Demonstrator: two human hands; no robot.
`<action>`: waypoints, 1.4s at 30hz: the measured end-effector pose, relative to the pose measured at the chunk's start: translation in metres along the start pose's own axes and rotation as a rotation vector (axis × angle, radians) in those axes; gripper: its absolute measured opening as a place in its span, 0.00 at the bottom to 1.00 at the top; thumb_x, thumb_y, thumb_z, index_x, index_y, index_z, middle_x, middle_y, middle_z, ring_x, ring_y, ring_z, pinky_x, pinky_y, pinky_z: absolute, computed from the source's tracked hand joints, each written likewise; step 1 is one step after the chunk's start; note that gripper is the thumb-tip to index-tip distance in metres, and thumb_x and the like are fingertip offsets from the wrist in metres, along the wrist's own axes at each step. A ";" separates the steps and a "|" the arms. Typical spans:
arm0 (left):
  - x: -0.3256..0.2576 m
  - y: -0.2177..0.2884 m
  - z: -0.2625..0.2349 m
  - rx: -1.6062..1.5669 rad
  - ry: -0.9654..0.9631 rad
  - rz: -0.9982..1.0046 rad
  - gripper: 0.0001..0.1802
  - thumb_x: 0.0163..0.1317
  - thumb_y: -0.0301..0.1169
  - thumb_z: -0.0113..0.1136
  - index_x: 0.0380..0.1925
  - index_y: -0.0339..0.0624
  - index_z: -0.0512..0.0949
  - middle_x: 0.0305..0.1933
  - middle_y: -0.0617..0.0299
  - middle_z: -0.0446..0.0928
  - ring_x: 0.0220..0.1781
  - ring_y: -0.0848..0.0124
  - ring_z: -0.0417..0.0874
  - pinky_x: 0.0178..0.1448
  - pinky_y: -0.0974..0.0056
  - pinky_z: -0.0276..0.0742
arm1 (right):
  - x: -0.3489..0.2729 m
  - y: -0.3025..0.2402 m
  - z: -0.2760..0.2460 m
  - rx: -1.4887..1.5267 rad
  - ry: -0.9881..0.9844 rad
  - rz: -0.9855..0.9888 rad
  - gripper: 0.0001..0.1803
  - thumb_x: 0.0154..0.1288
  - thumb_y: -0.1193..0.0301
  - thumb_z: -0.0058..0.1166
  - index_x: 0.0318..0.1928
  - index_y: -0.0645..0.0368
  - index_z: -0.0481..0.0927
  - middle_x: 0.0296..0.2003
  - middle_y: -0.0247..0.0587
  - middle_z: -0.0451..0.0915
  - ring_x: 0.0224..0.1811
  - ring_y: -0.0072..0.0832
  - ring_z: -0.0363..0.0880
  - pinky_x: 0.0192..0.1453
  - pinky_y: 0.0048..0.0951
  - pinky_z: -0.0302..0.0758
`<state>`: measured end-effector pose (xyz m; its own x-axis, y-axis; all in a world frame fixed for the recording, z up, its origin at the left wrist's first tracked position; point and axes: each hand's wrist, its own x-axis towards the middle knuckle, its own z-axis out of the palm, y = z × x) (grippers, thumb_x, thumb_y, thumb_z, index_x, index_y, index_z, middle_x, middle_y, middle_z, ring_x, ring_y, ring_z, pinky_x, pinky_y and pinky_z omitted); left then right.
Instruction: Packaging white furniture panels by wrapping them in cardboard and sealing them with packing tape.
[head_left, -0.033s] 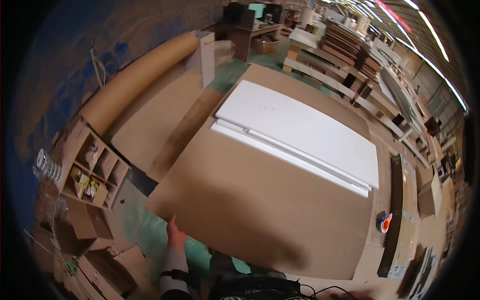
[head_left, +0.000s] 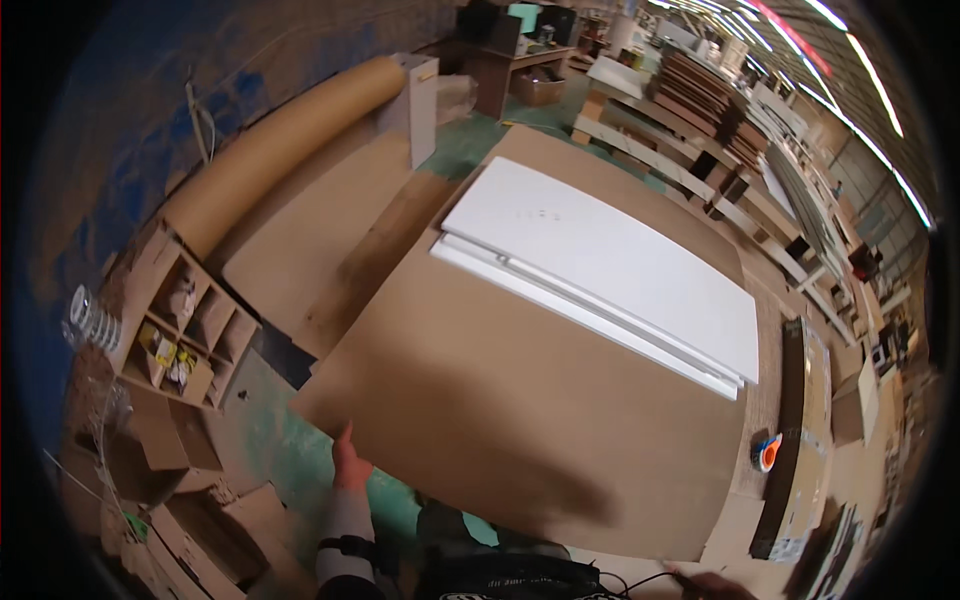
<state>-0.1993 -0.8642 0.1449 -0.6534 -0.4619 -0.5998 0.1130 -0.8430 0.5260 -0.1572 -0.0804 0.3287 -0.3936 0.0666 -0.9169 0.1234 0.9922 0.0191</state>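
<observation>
A large brown cardboard sheet (head_left: 420, 370) is spread across the work surface in front of me. My left hand (head_left: 349, 465) grips its near left edge, thumb up at the rim and the other fingers hidden. Lying on the far part of the sheet is a white panel (head_left: 610, 255), with narrow white strips (head_left: 590, 313) along its near side. At the lower edge, near the sheet's right corner, my right hand (head_left: 715, 584) shows only in part, dark and blurred; its fingers cannot be made out.
On the right are an orange tape roll (head_left: 768, 453) and a long flat carton (head_left: 802, 440). A wooden compartment shelf (head_left: 222, 375), a big brown paper roll (head_left: 290, 150) and open boxes (head_left: 215, 535) stand left. Stacked brown boards (head_left: 690, 95) rise behind.
The view has shifted slightly, so the panel sits a little further right in the picture. More of my right hand shows at the lower edge. My left hand keeps its place on the cardboard edge.
</observation>
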 end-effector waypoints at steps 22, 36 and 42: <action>0.023 0.019 0.009 0.463 0.512 0.469 0.22 0.66 0.37 0.59 0.44 0.23 0.78 0.42 0.50 0.83 0.42 0.66 0.81 0.49 0.61 0.75 | 0.141 -0.784 -0.111 -0.709 0.516 -0.880 0.33 0.71 0.74 0.38 0.75 0.41 0.53 0.44 0.57 0.81 0.45 0.49 0.83 0.46 0.46 0.81; 0.037 0.007 0.005 0.335 0.489 0.502 0.23 0.64 0.38 0.61 0.44 0.22 0.79 0.44 0.43 0.83 0.43 0.60 0.84 0.48 0.59 0.78 | 0.147 -0.617 -0.141 -0.732 0.363 -0.748 0.30 0.72 0.69 0.40 0.73 0.36 0.57 0.40 0.56 0.79 0.41 0.51 0.81 0.44 0.48 0.77; 0.043 0.009 -0.019 0.290 0.435 0.516 0.24 0.64 0.38 0.62 0.51 0.26 0.78 0.51 0.51 0.82 0.48 0.64 0.82 0.52 0.61 0.78 | 0.136 -0.448 -0.148 -0.714 0.232 -0.586 0.32 0.73 0.69 0.37 0.75 0.31 0.53 0.44 0.56 0.78 0.43 0.52 0.80 0.49 0.47 0.76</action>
<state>-0.2118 -0.8969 0.1126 -0.2076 -0.8988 -0.3861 0.0844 -0.4097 0.9083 -0.4004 -0.5003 0.2546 -0.3967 -0.5190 -0.7571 -0.7065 0.6992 -0.1091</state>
